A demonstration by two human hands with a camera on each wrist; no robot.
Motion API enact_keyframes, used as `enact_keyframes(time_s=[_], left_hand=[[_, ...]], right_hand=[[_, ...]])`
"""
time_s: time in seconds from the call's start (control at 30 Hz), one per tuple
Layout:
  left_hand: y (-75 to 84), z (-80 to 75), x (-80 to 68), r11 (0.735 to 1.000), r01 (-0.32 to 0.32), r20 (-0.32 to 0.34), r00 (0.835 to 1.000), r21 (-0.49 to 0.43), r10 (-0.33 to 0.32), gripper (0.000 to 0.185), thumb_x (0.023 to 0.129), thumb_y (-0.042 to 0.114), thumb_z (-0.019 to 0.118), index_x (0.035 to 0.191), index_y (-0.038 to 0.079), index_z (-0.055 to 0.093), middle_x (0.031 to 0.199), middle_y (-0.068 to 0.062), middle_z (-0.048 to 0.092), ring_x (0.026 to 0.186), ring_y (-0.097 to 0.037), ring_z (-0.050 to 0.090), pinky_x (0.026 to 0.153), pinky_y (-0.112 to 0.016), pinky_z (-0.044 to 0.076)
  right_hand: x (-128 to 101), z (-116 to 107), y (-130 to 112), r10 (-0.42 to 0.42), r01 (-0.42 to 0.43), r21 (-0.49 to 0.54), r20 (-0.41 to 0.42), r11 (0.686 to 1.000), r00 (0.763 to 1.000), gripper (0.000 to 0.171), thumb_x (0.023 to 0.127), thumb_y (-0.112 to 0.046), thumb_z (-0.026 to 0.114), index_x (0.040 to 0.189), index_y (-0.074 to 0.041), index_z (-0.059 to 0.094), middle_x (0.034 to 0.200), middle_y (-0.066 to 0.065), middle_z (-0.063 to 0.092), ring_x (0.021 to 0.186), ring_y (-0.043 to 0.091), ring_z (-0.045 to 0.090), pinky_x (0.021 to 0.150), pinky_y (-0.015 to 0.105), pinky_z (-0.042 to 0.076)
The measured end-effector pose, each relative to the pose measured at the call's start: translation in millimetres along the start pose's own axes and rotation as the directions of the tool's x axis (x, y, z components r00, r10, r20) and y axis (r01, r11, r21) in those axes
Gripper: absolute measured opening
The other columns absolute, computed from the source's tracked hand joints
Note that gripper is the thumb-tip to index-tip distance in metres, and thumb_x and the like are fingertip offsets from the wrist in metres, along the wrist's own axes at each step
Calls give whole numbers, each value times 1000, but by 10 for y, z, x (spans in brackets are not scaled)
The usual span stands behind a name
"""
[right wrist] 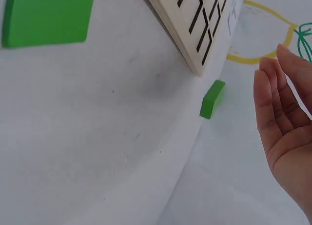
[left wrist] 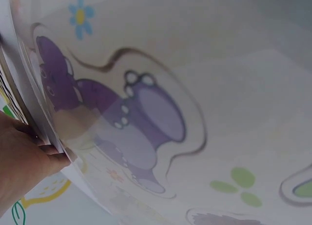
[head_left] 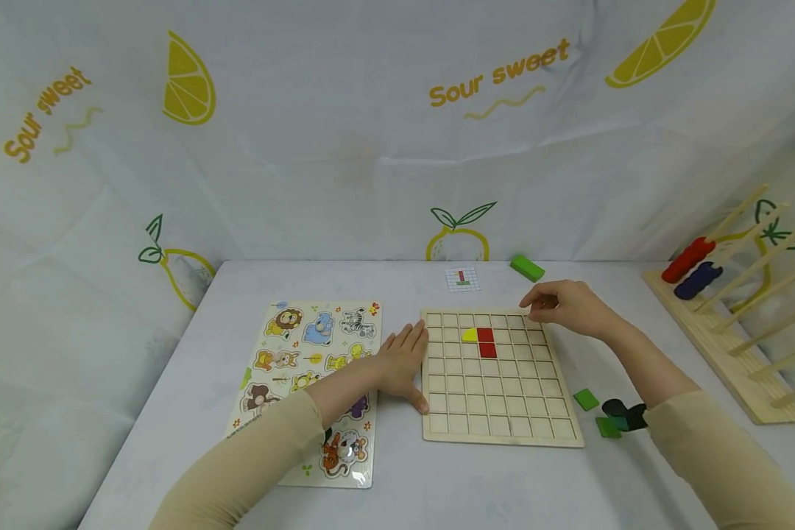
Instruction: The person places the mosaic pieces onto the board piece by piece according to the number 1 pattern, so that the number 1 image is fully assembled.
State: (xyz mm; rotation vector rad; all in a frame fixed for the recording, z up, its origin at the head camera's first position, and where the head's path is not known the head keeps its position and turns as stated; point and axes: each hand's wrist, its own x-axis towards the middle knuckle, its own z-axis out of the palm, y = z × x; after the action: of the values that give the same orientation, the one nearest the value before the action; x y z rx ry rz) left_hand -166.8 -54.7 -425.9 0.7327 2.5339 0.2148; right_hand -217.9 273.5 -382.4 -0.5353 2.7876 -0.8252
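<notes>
Two hands are seen in the head view, both at a wooden grid board (head_left: pixel 500 397) lying at the centre of the tabletop (head_left: pixel 404 471). The left hand (head_left: pixel 404 361) is laid flat against the board's left edge, fingers straight, nothing held. The right hand (head_left: pixel 566 308) is placed at the board's upper right corner, fingers loosely bent over the rim; whether anything is pinched cannot be told from this view. A yellow piece (head_left: pixel 469 335) and two red squares (head_left: pixel 486 342) are seated in the upper middle cells of the board. An animal puzzle board (head_left: pixel 308 353) is noted left of centre, under the left forearm. A green block (head_left: pixel 526 268) lies above the board, small green pieces (head_left: pixel 586 399) to its lower right, and a wooden peg rack (head_left: pixel 735 346) at the right of the frame.

Left wrist view: the left hand (left wrist: pixel 22 161) is seen at lower left, pressed against an edge; the puzzle's purple animal figure (left wrist: pixel 112 117) fills the centre.

Right wrist view: the right hand (right wrist: pixel 285 117) is shown at the right with fingers nearly straight and palm bare. The grid board's corner (right wrist: pixel 195 25) appears at upper centre, the green block (right wrist: pixel 212 99) just below it.
</notes>
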Motion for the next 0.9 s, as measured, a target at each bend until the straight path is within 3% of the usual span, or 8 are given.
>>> enact_keyframes(time_s=[0.23,0.37,0.6,0.73,0.9], left_hand=[[-2,3,2,1000,3,1,1000,-6,-3,133,69,57,82,159,4,1,169,-11,-9,158,-30,-4,129,-47,8],[-6,5,1,1000,5,3,1000,-4,-5,132,70,57,82,159,4,1,169,-11,-9,158,-30,-3,129,-47,8],[-10,12,-3,1000,4,2,1000,5,-4,133,69,59,82,159,4,1,169,-12,-9,158,-30,-3,129,-47,9],[-10,15,4,1000,5,0,1000,12,-5,133,69,59,81,159,4,1,169,-12,-9,158,-30,-3,129,-48,9],[-3,10,9,1000,4,-3,1000,8,-4,133,69,58,82,159,4,1,169,-11,-9,158,-30,-3,129,-48,8]], right_hand=[[-155,-257,259,95,-94,19,-42,995,995,28,92,-22,69,116,-6,70,98,8,72,79,1,62,69,20,52],[-229,-342,460,128,-127,29,-32,991,991,32,93,-20,68,119,-3,67,99,10,71,79,0,60,69,20,53],[-414,-436,825,183,-183,-5,28,983,983,37,93,-18,67,124,1,63,106,13,70,82,-2,58,69,19,54],[-515,-485,981,202,-205,25,77,978,976,35,93,-14,65,123,6,62,107,17,69,80,-4,57,70,17,54],[-634,-578,1139,271,-280,16,201,960,941,35,94,-15,63,122,7,61,112,16,69,81,-4,58,74,16,55]])
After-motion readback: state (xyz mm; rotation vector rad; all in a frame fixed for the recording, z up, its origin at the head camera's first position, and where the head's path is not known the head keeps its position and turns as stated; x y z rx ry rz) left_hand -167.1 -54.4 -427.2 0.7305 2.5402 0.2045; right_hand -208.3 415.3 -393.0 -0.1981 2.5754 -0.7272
